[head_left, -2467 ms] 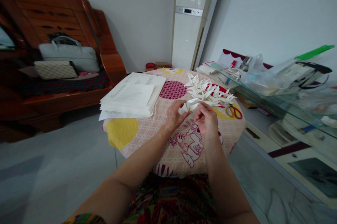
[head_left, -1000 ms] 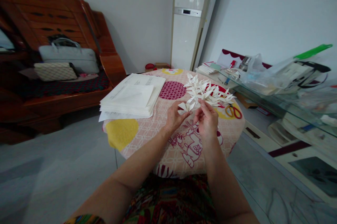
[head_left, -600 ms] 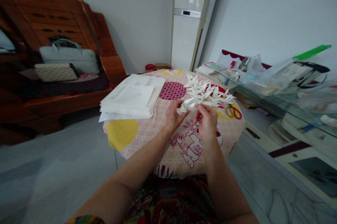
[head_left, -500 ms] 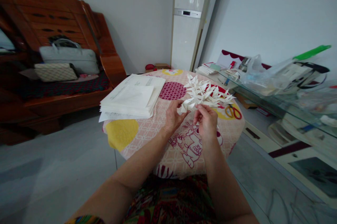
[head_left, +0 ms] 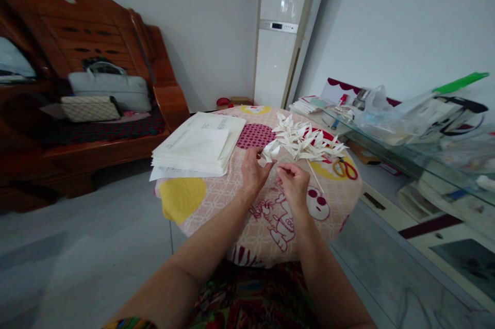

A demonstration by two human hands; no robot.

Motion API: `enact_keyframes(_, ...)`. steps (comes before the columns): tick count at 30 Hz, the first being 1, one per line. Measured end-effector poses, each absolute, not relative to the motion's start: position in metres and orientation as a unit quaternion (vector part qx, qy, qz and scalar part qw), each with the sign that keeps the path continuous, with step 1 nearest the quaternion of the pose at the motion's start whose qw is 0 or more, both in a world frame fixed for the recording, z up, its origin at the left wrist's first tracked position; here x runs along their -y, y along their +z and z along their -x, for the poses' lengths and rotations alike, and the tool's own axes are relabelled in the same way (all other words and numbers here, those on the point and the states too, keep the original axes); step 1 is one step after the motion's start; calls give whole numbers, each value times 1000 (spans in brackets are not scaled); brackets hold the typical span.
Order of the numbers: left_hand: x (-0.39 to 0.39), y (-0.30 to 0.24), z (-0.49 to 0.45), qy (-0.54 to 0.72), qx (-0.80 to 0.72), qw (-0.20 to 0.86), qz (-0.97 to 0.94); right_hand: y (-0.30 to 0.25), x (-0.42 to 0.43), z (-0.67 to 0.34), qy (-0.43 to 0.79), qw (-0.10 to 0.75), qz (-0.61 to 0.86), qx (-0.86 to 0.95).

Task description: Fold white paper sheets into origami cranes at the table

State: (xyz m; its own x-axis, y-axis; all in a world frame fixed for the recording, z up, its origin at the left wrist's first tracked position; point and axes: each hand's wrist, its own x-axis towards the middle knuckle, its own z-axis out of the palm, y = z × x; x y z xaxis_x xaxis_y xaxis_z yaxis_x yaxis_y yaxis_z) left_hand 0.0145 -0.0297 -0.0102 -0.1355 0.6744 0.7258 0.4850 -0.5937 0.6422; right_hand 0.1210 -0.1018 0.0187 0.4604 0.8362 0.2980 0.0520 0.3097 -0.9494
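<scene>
The tablecloth (head_left: pixel 211 197) lay under both hands; a forearm dragging it could have shifted all it bore, first the loose upper sheets of the paper stack (head_left: pixel 193 138) at left; the pile of folded paper (head_left: pixel 296 138), far right, had projecting points liable to snag, since the work stood just beside it; the left hand (head_left: pixel 254 171) pinched the folded piece (head_left: pixel 271 149) between thumb and fingers, left of the pile, where too firm a squeeze might have crushed it; the right hand (head_left: pixel 294 178) had thumb and forefinger drawn together, whether upon anything could not be told; the scissors (head_left: pixel 345 164), near the right edge, could have fallen if nudged.

Compared with half a second earlier, stack, pile and scissors kept their places; the right hand had come nearer, away from the piece's edge; the thin white strip (head_left: pixel 315 176), mostly hidden then, lay exposed to its right.
</scene>
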Motion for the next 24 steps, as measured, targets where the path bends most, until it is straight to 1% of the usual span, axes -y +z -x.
enact_keyframes(5,34,-6,-14,573,-487,107,-650,19,98,-114,150,653,526,524)
enact_keyframes(9,38,-3,-15,557,-505,159,-640,15,95,-118,104,626,544,550)
enact_keyframes(15,34,-4,-18,582,-455,344,-579,3,88,-132,147,622,580,505)
enact_keyframes(17,32,-5,-19,586,-432,391,-563,4,86,-135,150,622,580,504)
enact_keyframes(21,30,-8,-20,599,-381,445,-546,10,85,-135,176,631,585,479)
enact_keyframes(24,32,-7,-20,598,-361,455,-553,16,86,-132,261,648,576,424)
